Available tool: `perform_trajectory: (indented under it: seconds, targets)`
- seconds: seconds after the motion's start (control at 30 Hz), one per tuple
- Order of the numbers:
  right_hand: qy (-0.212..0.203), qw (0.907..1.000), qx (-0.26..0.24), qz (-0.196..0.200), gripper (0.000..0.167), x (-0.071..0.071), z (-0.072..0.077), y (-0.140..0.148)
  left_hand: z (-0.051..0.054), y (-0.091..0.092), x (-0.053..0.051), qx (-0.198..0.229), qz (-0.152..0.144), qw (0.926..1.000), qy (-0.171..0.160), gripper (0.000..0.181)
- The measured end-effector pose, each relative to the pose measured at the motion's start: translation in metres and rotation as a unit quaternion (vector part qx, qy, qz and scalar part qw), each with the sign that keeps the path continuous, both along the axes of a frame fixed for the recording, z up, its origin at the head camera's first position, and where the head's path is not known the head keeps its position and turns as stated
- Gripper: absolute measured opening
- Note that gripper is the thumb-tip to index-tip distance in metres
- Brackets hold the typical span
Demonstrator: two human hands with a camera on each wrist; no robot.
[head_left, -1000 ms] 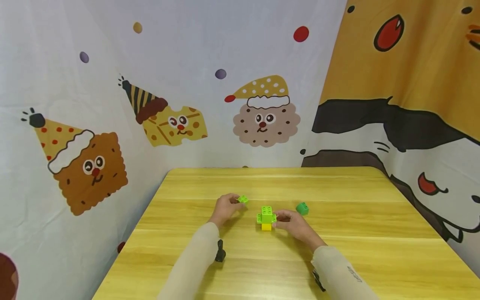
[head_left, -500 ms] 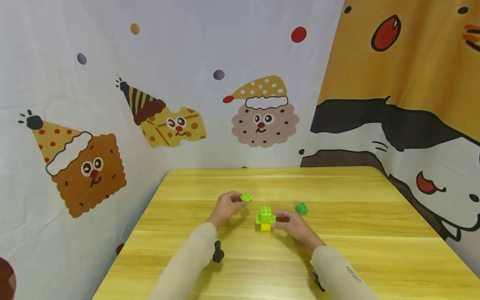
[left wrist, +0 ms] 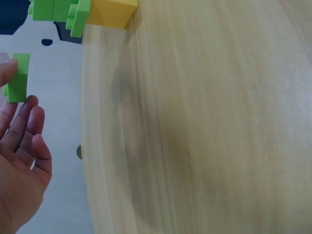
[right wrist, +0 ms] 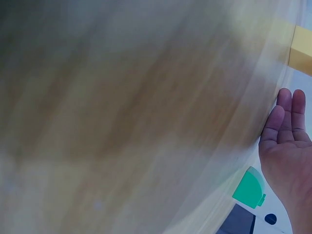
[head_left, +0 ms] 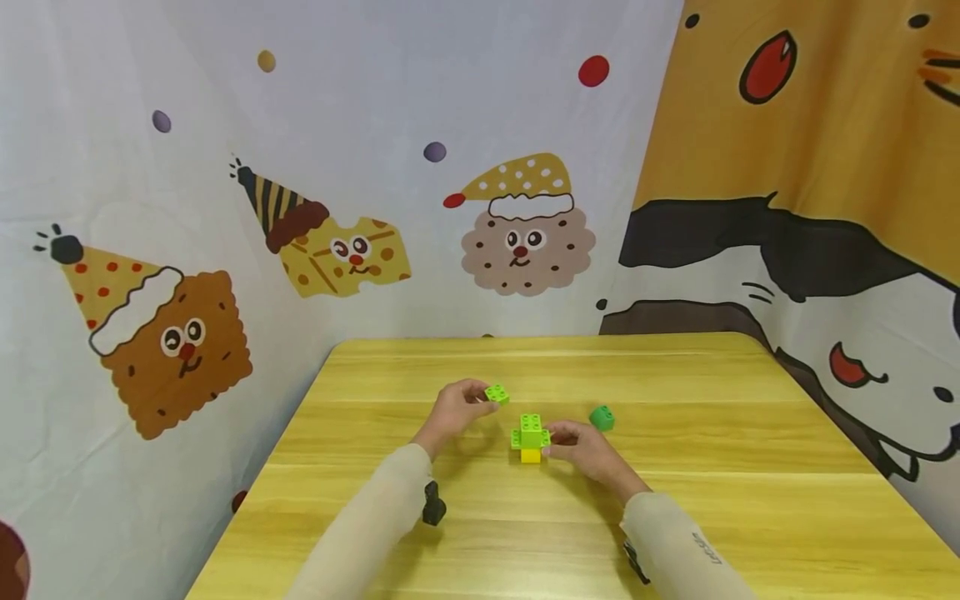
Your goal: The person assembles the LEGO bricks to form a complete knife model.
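My left hand (head_left: 452, 412) pinches a light green brick (head_left: 497, 394) between thumb and fingers, above the table and left of the built figure. In the left wrist view that brick (left wrist: 19, 78) is seen from the side, at the fingertips of the hand (left wrist: 22, 170). The figure has a light green top (head_left: 531, 431) with a studded piece on each side and a yellow brick (head_left: 531, 455) at its base. At its right side, my right hand (head_left: 588, 450) has thumb and fingers against the green side piece. The right wrist view shows several extended fingers (right wrist: 291, 117) near the yellow brick (right wrist: 301, 51).
A dark green rounded brick (head_left: 602, 418) lies behind the right hand; the right wrist view also shows this green brick (right wrist: 249, 188). The wooden table (head_left: 480, 542) meets a patterned cloth (head_left: 375, 100) at its back edge.
My left hand has moved slightly right and away from me with the light green brick, which has turned a little. The right hand and the figure stay in nearly the same place.
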State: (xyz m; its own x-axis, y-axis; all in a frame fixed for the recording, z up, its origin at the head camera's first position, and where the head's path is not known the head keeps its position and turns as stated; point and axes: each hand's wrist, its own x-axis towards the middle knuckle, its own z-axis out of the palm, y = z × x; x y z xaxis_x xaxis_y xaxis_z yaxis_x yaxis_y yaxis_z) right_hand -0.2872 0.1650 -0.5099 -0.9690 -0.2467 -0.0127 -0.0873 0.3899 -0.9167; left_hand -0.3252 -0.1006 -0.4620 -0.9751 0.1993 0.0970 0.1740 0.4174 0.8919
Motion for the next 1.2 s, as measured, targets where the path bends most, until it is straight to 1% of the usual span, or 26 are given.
perform_trajectory:
  seconds: [0.2, 0.4, 0.7, 1.0, 1.2]
  targets:
    - [-0.002, 1.0000, 0.000, -0.001, 0.041, 0.000, 0.001, -0.001, 0.003, 0.002, 0.002, -0.006, -0.015, 0.9998, 0.010, 0.032]
    - [-0.003, 1.0000, -0.002, -0.001, 0.043, 0.001, 0.001, -0.001, 0.006, 0.006, 0.007, -0.009, -0.031, 0.9993, 0.019, 0.035]
    - [-0.001, 1.0000, -0.002, 0.003, 0.044, 0.001, 0.000, 0.001, 0.007, 0.013, 0.013, 0.001, -0.057, 0.9979, 0.029, 0.033]
    - [0.000, 1.0000, -0.005, 0.008, 0.040, 0.001, 0.000, 0.001, 0.008, 0.019, 0.016, 0.014, -0.073, 0.9971, 0.013, 0.027]
    - [0.002, 1.0000, -0.001, 0.005, 0.036, 0.001, 0.000, 0.000, 0.009, 0.021, 0.017, 0.004, -0.081, 0.9967, 0.005, 0.032]
